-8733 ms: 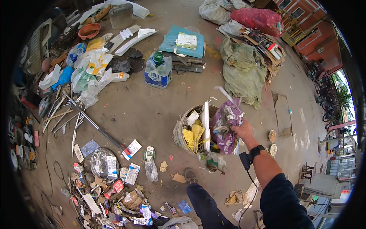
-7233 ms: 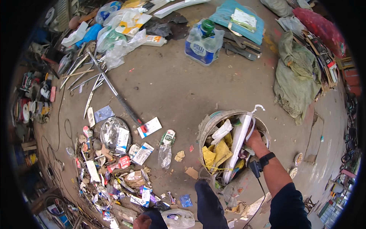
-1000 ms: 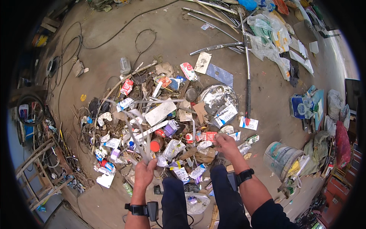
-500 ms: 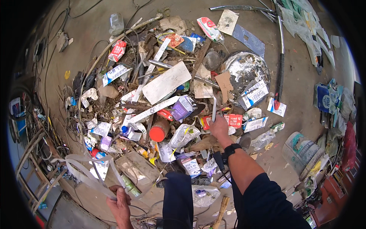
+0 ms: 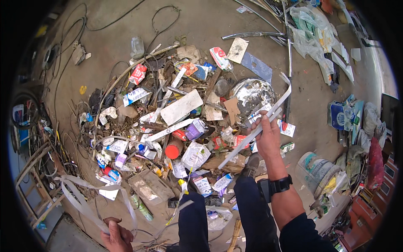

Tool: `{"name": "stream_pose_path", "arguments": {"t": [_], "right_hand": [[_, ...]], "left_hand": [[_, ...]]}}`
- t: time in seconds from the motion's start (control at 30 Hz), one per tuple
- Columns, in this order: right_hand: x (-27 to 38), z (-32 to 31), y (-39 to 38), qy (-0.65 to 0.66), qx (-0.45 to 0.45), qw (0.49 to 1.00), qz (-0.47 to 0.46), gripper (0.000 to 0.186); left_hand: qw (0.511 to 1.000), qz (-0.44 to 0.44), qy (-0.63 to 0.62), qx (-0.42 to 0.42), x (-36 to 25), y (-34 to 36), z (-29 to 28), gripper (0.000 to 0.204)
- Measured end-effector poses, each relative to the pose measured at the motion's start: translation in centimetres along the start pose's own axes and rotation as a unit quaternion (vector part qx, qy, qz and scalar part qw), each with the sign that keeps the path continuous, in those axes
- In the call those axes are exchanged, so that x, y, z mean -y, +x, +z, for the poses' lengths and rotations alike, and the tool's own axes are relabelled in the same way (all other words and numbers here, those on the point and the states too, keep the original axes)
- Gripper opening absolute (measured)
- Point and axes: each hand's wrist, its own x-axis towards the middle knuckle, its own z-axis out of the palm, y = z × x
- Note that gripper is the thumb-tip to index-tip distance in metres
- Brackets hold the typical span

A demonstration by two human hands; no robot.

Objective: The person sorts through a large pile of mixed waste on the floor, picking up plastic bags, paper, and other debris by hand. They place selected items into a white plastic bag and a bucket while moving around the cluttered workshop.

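We found the pale strip (image 5: 237, 152) in the right hand (image 5: 267, 136), fingers closed around it near mid-length. Its long axis ran slantwise, from a bent end at upper right to a free end at lower left, above the near edge of the rubbish heap (image 5: 126, 130). The left hand (image 5: 117, 238), well apart at lower left, gripped a looped white strap (image 5: 82, 206).

Containers: the bucket (image 5: 311, 169), right of the right hand, had yellow and white scraps (image 5: 331, 185) at its mouth. A jar with an orange-red lid (image 5: 173, 149) lay in the heap, contents unclear. We could make out nothing inside the clear jar (image 5: 137, 47) beyond it. A clear bag (image 5: 220, 221) by the trouser legs held something purple (image 5: 213, 214).
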Motion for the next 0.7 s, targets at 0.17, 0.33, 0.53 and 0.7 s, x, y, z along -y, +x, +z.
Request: {"name": "stream_pose_path", "arguments": {"t": [0.17,0.33,0.53,0.7], "right_hand": [[6.3,1.6,-2.4,0.008,0.059,0.998,-0.012,0.024],[5.9,2.9,-7.4,-0.02,0.157,0.986,0.057,0.026],[1.3,4.6,-13.5,0.093,0.186,0.939,0.273,0.032],[0.8,1.2,-14.6,0.212,0.171,0.922,0.277,0.045]], "left_hand": [[0.997,0.011,-0.077,-0.008,-4.9,-3.5,-0.7,0.025],[0.984,0.01,-0.157,0.079,-6.0,-3.8,4.1,0.021],[0.945,0.103,0.19,0.246,-0.5,-4.5,19.5,0.039],[0.897,0.114,0.25,0.345,3.1,-7.5,26.4,0.072]]}}
